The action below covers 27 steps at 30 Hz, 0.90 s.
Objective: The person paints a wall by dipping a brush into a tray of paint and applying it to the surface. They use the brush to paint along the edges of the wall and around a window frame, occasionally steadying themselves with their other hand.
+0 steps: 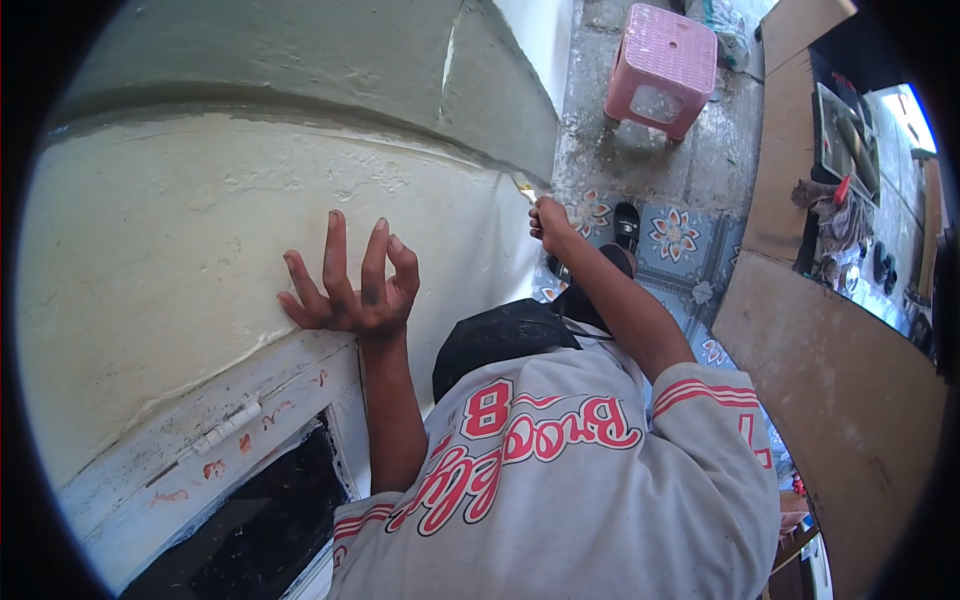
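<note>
My left hand (362, 300) has its fingers spread and slightly bent, with nothing in them. Its heel is at the cream-coloured lower wall (210, 240), just above the white frame (215, 440) with its hinge. Farther along, my right hand (550, 222) is closed around a small paintbrush (528, 191). The bristle end points toward the wall's corner, where the cream part meets the grey-green upper wall (330, 60); the handle is mostly hidden in my fingers.
A pink plastic stool (664, 70) stands on the paint-spotted concrete floor (725, 150). Blue flowered tiles (672, 235) lie below my right arm, beside a sandalled foot (626, 225). Brown boards (830, 400) line the right side, with a cloth (835, 215) behind them.
</note>
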{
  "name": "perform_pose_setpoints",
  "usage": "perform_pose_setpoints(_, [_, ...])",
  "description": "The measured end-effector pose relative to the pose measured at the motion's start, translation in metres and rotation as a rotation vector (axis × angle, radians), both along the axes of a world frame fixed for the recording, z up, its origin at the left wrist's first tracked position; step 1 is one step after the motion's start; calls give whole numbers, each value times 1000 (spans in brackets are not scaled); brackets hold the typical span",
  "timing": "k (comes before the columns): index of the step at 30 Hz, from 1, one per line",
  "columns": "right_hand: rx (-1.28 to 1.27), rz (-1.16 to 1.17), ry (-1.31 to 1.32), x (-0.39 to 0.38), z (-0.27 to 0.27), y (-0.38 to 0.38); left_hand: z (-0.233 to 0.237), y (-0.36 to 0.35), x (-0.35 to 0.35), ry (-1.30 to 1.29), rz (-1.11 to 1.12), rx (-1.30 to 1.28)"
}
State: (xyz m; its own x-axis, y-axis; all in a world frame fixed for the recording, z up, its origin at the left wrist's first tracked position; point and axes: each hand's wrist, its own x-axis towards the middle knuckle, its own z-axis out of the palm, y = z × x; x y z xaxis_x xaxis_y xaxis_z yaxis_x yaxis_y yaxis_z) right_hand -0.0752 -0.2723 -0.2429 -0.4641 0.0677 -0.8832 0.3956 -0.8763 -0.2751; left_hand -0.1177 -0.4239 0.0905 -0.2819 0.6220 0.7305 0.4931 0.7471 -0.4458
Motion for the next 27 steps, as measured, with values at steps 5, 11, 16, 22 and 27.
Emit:
perform_pose_setpoints(5, [57,39,-28,-25,-21,-3,-1,0,-1,-8,5,-21])
perform_pose_setpoints(11, [-65,-5,225,-9,26,7,-2,-1,-2,-8,-1,-1])
perform_pose_setpoints(16, [-133,-24,24,5,5,3,-3,-2,-1,-16,-10,-6])
perform_pose_setpoints(22, [-108,9,12,-26,-20,2,-2,-1,-1,-10,-17,-5])
perform_pose_setpoints(27, [-199,-42,165,-20,11,2,0,-3,-1,-19,-9,-2])
